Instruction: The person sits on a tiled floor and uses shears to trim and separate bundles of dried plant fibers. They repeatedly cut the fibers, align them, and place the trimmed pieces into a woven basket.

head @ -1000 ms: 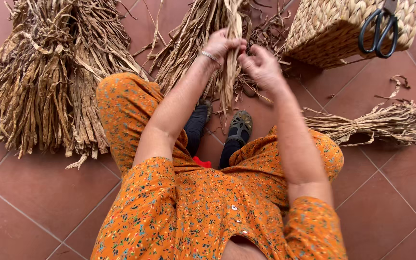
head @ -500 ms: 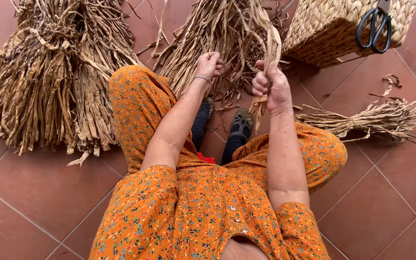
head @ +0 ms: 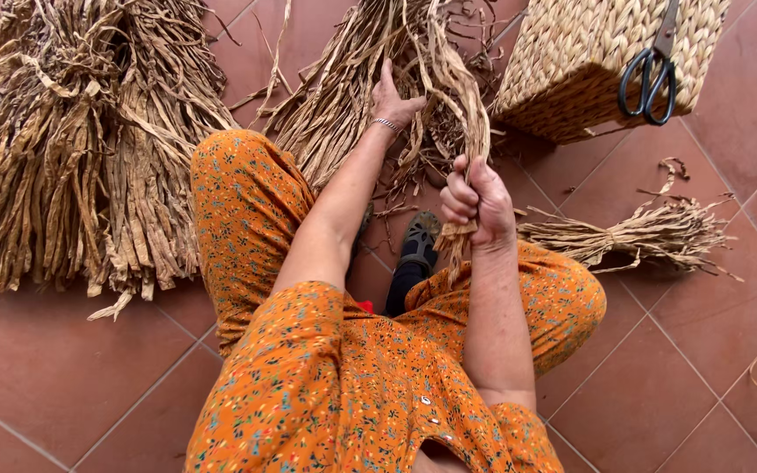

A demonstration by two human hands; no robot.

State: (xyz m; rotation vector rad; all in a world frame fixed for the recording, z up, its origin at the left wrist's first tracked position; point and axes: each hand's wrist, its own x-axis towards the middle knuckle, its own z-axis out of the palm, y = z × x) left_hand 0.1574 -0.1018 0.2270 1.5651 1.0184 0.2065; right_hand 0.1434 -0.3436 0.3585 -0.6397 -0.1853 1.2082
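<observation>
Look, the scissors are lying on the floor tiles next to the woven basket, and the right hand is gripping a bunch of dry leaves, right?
Not quite. The scissors rest on the woven basket, not on the floor tiles, as the head view shows. The right hand does grip a bunch of dry leaves.

The right hand (head: 481, 203) wraps the dried strands (head: 459, 88), so the stretch inside the fist is hidden. The left hand (head: 393, 101) shows only its back; whether its fingers grip anything in the loose pile (head: 343, 88) cannot be told. Beyond both hands, the pile and the woven basket (head: 571, 70) run off the top edge. The scissors (head: 650, 74) show handles only. Left of the left hand, the big bundle (head: 72, 149) is cropped.
</observation>
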